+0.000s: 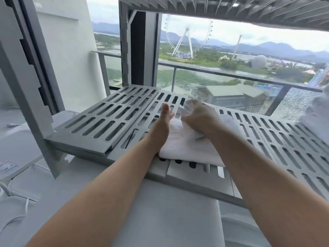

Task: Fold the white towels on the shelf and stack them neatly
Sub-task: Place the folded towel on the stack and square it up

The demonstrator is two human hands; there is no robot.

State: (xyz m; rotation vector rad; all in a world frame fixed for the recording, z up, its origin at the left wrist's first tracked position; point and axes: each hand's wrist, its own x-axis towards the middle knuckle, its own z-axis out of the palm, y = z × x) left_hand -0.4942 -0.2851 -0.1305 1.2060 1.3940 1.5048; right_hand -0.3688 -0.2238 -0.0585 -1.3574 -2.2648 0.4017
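Note:
A white towel [187, 145] lies partly folded on the grey slotted shelf [106, 120], near its front edge. My left hand [162, 122] rests flat on the towel's left side, fingers straight and pointing away from me. My right hand [197, 116] grips a bunched far end of the same towel, lifted a little above the folded part. A second heap of white towels [315, 116] sits loose at the shelf's right edge, half out of view.
An upper grey shelf [249, 9] hangs close overhead. The shelf's upright post [30, 97] stands at the left. Behind is a window with a balcony railing [231, 73]. White appliances and a cable [16, 207] lie low on the left.

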